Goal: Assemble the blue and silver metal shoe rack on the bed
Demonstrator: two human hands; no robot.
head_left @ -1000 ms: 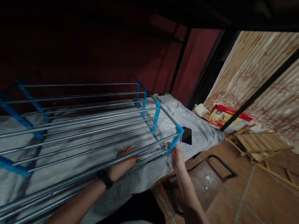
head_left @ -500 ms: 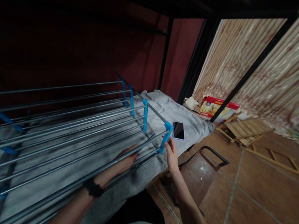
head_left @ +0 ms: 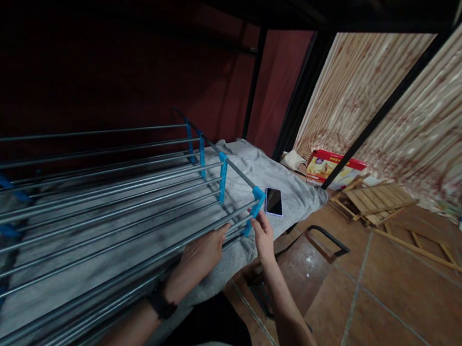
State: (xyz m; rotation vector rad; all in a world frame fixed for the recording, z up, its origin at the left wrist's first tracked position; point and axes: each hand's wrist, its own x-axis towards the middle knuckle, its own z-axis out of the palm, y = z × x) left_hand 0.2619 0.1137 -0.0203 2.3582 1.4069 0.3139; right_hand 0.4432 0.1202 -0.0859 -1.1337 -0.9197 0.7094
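Observation:
A rack of grey metal tubes (head_left: 122, 201) with blue plastic connectors lies across a grey blanket (head_left: 250, 161). My left hand (head_left: 204, 253), with a dark watch on its wrist, is closed on a metal tube (head_left: 167, 251) at the rack's near side, close to the corner. Most of its fingertips are hidden. At that same corner my right hand (head_left: 263, 238) pinches the blue connector (head_left: 256, 203) where the tubes end. Just beyond the connector a phone (head_left: 274, 201) lies on the blanket.
Black bed-frame posts (head_left: 254, 84) and a dark underside hang over the blanket. To the right, a brown chair (head_left: 307, 262) stands on the tiled floor (head_left: 402, 303). Farther back are folded wooden pieces (head_left: 381, 201), a red and yellow box (head_left: 329, 167) and a patterned curtain (head_left: 419, 103).
My left hand has moved up and right from between the tubes to the rack's outer tube near the corner. My right hand stays at the blue connector, its fingers slightly shifted.

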